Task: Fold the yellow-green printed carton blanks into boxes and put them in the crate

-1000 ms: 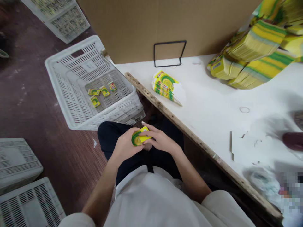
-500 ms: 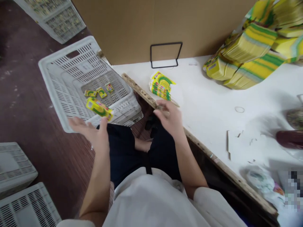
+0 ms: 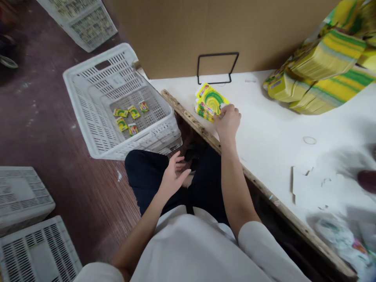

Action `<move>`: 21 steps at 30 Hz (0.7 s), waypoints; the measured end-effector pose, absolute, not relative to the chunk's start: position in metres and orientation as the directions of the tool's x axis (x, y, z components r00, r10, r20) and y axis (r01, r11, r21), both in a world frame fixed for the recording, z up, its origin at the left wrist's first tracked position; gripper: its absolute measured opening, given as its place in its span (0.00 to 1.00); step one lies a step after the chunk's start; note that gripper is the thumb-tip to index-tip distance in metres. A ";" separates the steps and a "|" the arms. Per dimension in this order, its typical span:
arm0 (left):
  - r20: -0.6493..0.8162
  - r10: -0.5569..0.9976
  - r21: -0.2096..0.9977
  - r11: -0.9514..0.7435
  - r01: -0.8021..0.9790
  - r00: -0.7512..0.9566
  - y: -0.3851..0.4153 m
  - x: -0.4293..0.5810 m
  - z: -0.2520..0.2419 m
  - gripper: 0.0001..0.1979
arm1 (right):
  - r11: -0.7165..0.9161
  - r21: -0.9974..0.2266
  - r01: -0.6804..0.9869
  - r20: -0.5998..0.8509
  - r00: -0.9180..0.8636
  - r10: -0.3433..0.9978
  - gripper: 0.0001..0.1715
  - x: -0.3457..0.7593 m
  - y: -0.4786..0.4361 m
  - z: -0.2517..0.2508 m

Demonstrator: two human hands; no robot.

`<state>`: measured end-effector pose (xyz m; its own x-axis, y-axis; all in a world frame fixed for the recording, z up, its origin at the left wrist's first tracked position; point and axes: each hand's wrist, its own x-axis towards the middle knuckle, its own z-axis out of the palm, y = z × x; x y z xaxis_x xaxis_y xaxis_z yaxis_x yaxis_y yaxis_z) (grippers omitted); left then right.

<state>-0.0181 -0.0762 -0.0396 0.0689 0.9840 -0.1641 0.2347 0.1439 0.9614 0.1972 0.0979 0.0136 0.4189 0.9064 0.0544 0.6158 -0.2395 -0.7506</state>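
My left hand [image 3: 172, 177] hovers over my lap with its fingers apart and nothing in it. At the near edge of the white table, my right hand [image 3: 227, 123] pinches the right end of a flattened yellow-and-green carton [image 3: 212, 98], the top one of a small fanned pile. My fingertips hide that end of the carton. To the left stands a white plastic crate [image 3: 84, 129]. Several small folded yellow boxes [image 3: 134, 112] lie scattered on its bottom.
Large stacks of flat yellow cartons [image 3: 326, 58] sit at the right back. A black wire frame [image 3: 217, 54] stands before a cardboard panel [image 3: 176, 35]. A rubber band [image 3: 310, 140] lies on the table [image 3: 264, 145]. More crates [image 3: 23, 192] stand on the floor at left.
Yellow boxes that were in the air by my left hand now lie in the crate. My left hand has moved right, over my lap. My right hand has reached forward onto the carton pile.
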 end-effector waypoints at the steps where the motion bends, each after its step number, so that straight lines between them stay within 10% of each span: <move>1: -0.167 0.982 0.960 0.141 0.240 0.092 -0.075 -0.020 -0.037 0.36 | -0.209 -0.774 0.597 0.071 0.410 0.909 0.17 0.199 0.095 0.015; 7: -0.131 0.984 0.966 0.154 -0.206 0.123 -0.059 -0.024 -0.029 0.45 | 0.089 -0.886 0.456 0.209 0.220 0.953 0.05 0.184 0.037 0.031; 10: -0.136 0.988 0.873 0.083 -0.480 -0.076 -0.049 -0.014 -0.016 0.39 | 0.260 -0.904 0.341 0.201 -0.197 0.960 0.08 0.157 -0.004 0.028; 15: -0.167 0.937 0.836 -0.031 -0.548 -0.308 -0.043 0.002 0.004 0.28 | 0.074 -0.996 0.059 0.049 -0.347 0.937 0.04 0.119 -0.050 -0.002; 21: -0.269 0.944 0.879 0.159 -0.450 -0.192 -0.058 0.006 -0.009 0.31 | -0.107 -0.994 0.023 -0.109 -0.322 0.940 0.08 0.119 -0.067 -0.012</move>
<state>0.0055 -0.0579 -0.0087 -0.1921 0.9439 -0.2687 -0.4496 0.1587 0.8790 0.1188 -0.0672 -0.0123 -0.3222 0.9404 -0.1086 0.0229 -0.1069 -0.9940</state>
